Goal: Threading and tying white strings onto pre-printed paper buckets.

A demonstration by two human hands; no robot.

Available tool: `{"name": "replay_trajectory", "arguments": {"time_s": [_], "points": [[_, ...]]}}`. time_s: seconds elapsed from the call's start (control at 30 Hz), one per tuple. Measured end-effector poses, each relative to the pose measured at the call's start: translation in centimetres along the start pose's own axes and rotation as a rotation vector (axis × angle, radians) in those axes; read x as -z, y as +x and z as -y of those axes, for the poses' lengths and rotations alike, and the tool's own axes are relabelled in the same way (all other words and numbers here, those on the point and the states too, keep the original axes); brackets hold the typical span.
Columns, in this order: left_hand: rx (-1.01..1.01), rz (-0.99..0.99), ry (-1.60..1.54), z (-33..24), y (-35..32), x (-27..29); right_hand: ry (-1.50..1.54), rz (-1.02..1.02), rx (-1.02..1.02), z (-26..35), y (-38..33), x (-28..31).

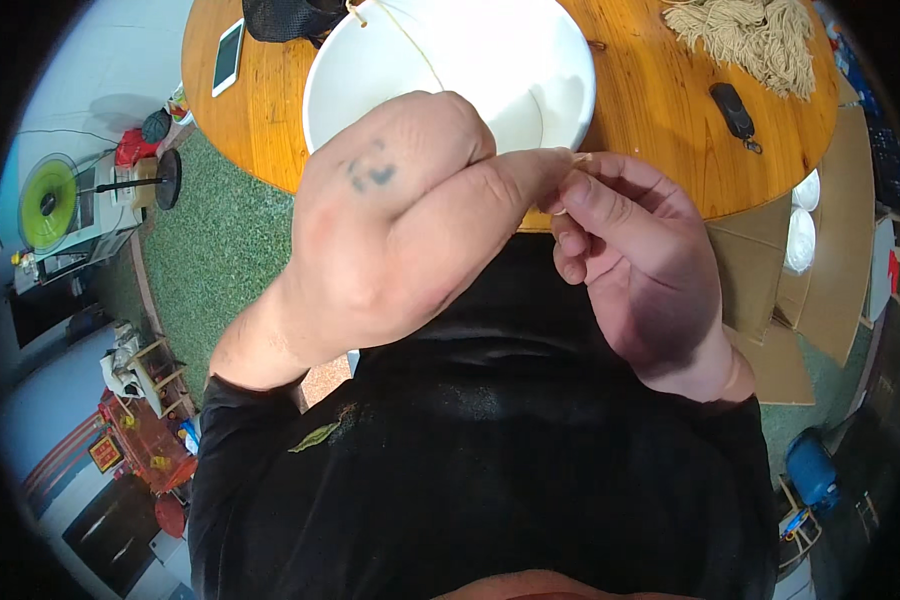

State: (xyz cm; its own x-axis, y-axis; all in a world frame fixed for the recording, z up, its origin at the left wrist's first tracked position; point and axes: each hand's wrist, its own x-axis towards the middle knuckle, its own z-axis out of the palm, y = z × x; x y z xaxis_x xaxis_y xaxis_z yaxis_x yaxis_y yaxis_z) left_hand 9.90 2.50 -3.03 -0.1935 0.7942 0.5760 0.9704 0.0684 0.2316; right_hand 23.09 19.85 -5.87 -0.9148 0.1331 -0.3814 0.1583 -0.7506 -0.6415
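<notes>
A large white basin [320, 75] sits on the round wooden table in front of me. A thin tan cord [408, 42] is looped through its rim at the far left and runs down across the inside until my left hand hides it. My left hand [400, 215], back upward, is closed in a pinch, its thumb and finger reaching right. At those fingertips my right hand [655, 255] is pinching too, palm partly turned toward me. A small tan bit shows between the fingertips and looks like the same cord. The fingers hide most of it.
On the wooden table [260, 125] lie a white phone [227, 58], a black bag [288, 18], a dark key fob [733, 110] and a bundle of tan cord [745, 40]. Flattened cardboard [835, 240] is at the right; a green fan [50, 203] stands left.
</notes>
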Motion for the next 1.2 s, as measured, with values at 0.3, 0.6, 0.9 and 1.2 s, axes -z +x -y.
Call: {"name": "replay_trajectory", "arguments": {"time_s": [0.3,0.6,0.9,1.2], "points": [[-0.12,0.12,0.041,0.1,0.5,0.4,0.085,0.036,-0.123,-0.4,0.1,0.8],[-0.009,0.111,-0.059,0.1,0.4,0.2,0.135,0.037,-0.195,-0.5,0.2,0.7],[0.005,0.221,-0.051,0.3,0.4,1.5,0.168,0.13,-0.211,-0.3,0.8,1.0],[-0.14,0.215,0.058,0.9,1.3,1.8,0.146,0.11,-0.194,-0.2,0.8,1.0]]}}
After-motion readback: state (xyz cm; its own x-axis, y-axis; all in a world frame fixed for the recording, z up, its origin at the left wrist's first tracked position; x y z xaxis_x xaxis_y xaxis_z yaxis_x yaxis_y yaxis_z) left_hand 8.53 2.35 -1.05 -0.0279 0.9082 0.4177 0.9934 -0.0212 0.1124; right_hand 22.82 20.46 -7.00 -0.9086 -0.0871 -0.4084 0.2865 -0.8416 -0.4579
